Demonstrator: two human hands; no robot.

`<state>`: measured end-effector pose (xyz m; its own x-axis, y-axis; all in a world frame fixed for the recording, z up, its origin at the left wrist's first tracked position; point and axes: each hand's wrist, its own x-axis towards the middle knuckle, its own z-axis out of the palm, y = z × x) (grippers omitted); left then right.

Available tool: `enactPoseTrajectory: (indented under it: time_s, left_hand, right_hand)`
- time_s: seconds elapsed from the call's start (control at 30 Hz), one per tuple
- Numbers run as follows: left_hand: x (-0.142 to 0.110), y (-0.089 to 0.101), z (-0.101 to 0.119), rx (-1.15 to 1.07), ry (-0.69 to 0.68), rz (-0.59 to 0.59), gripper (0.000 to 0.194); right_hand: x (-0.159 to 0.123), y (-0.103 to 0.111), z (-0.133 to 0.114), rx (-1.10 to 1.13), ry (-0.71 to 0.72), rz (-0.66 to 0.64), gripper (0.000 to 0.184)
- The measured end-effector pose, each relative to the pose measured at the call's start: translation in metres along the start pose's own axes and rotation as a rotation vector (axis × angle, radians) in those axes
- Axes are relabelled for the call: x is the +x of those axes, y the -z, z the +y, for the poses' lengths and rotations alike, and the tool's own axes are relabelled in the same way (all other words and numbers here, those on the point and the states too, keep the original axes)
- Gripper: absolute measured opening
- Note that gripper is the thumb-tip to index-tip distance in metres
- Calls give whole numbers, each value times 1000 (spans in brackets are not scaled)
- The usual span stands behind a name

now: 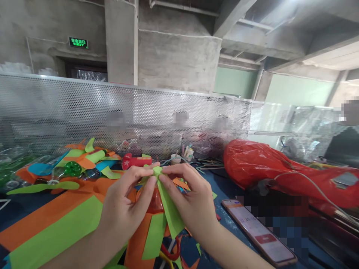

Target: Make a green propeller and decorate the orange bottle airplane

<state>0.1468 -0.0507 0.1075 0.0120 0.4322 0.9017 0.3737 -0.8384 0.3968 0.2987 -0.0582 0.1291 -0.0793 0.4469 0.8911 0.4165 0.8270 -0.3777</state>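
Both my hands are raised over the table and pinch the same green paper strip (pixel 170 209) at its top. My left hand (pixel 123 205) has thumb and fingers closed on the folded tip from the left. My right hand (pixel 193 201) pinches it from the right, fingertips touching the left ones. The strip hangs down between my wrists. Behind it is a red plastic bottle (pixel 155 203) with orange paper (pixel 137 239) and more green strips around it, partly hidden by my hands.
Orange and green paper sheets (pixel 53 228) lie at the lower left, with paper-winged bottle crafts (pixel 75 168) behind. A phone (pixel 258 231) lies at the right, beside a red plastic bag (pixel 263 164) and a cable. A perforated metal screen (pixel 126 112) crosses the back, people behind it.
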Motion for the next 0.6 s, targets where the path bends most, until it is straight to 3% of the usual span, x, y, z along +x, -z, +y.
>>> enactPoseTrajectory:
  time_s: [0.3,0.37,0.5,0.6]
  left_hand:
    - [-9,-8,-12,-87,-56,38,14]
    - [-6,-6,-10,-66,-27,8,14]
    - [5,4,-5,-120,83,-150,20]
    - [13,11,-3,-10,40,-69,30]
  right_hand:
    - [0,-2,3,27,32,31,5]
    - [1,0,3,25,14,-5,2]
    - [6,7,2,46,-72,-117,18]
    - [8,10,3,89,-141,-172,17]
